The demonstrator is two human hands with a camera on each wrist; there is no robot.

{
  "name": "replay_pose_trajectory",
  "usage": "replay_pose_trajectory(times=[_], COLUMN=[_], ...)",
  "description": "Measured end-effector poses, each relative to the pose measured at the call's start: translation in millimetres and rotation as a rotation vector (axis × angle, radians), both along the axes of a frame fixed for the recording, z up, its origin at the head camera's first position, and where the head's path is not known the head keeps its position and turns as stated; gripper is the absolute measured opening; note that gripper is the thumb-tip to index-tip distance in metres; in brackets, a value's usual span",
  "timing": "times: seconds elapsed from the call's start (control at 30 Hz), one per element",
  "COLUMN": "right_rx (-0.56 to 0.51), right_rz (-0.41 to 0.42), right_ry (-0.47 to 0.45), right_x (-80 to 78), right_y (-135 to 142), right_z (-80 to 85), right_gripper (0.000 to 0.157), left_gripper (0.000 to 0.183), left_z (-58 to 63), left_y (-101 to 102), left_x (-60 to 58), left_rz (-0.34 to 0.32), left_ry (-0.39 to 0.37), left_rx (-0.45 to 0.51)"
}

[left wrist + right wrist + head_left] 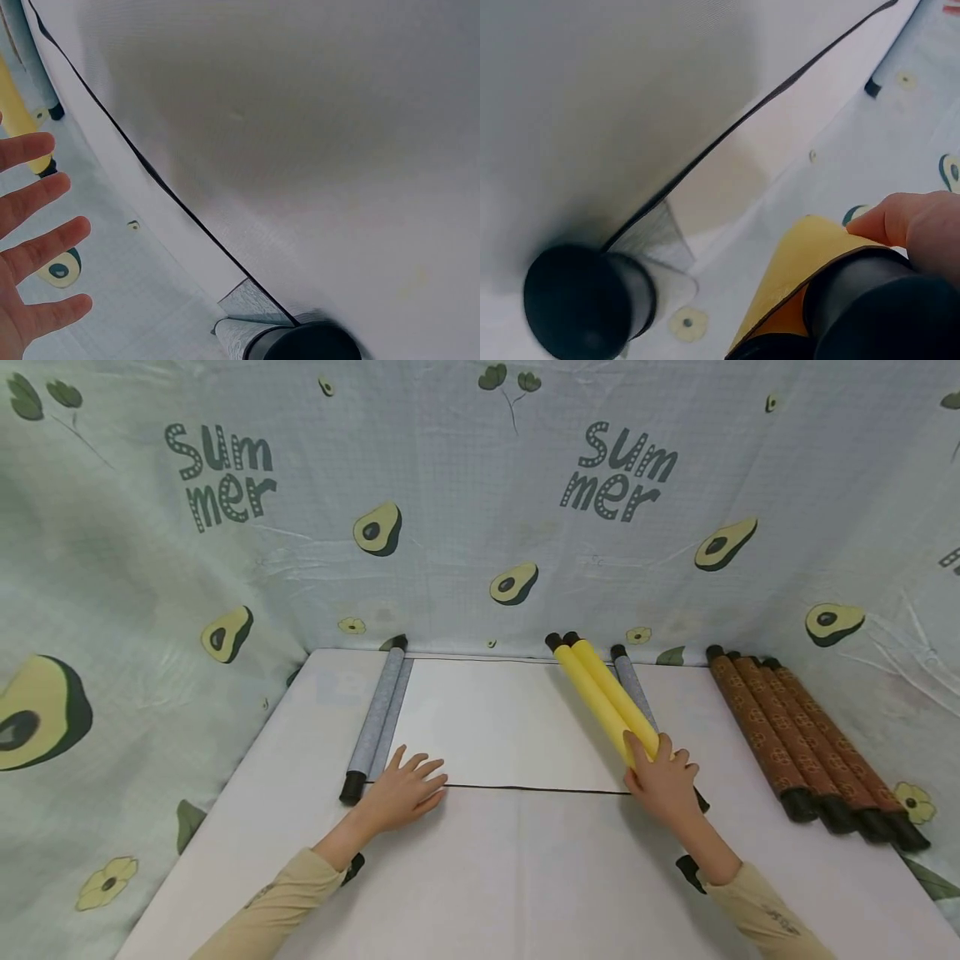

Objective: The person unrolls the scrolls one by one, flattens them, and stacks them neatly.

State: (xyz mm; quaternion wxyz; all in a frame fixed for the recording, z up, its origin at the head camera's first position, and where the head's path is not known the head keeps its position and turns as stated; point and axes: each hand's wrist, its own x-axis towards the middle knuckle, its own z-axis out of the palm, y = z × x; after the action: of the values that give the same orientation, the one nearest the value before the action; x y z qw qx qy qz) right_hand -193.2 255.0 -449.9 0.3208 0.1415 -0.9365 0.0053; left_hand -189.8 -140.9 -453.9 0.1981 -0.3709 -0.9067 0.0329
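My right hand [663, 787] grips the near ends of two yellow rolls [600, 693] lying side by side, with black caps at their far ends. They slant over the right part of a white sheet [495, 718] edged with thin black lines. In the right wrist view, fingers [907, 217] lie against the yellow material [795, 262] beside the black caps [900, 322]. My left hand [405, 793] is spread over the sheet's near left corner, holding nothing. Beside it lies a grey roll [377, 710] with black ends; another grey roll [633, 685] is partly hidden behind the yellow ones.
Several brown patterned rolls [813, 735] with black ends lie side by side at the right of the white table [465, 877]. A cloth [450, 460] printed with avocados and lettering hangs behind the table and along both sides.
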Motion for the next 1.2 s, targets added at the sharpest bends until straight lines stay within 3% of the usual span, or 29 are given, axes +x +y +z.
replay_pose_trajectory(times=[0.17, 0.6, 0.9, 1.2], right_rx=[0.047, 0.105, 0.100, 0.104], right_rz=[0.049, 0.096, 0.084, 0.063], right_ry=[0.051, 0.013, -0.097, -0.176], right_x=[-3.1, -3.1, 5.3, 16.0], right_y=[-14, -51, -75, -96], right_z=[-3.4, -14.1, -15.4, -18.3], right_gripper=[0.044, 0.046, 0.045, 0.050], left_gripper=[0.023, 0.023, 0.024, 0.025], left_z=[0.1, 2.9, 0.6, 0.0], left_y=[2, 7, 9, 14], left_x=[-0.8, -0.5, -2.5, -3.2], left_rz=[-0.001, -0.014, -0.022, -0.006], left_ry=[0.001, -0.007, 0.002, -0.043], left_rx=[-0.008, -0.004, -0.018, -0.010])
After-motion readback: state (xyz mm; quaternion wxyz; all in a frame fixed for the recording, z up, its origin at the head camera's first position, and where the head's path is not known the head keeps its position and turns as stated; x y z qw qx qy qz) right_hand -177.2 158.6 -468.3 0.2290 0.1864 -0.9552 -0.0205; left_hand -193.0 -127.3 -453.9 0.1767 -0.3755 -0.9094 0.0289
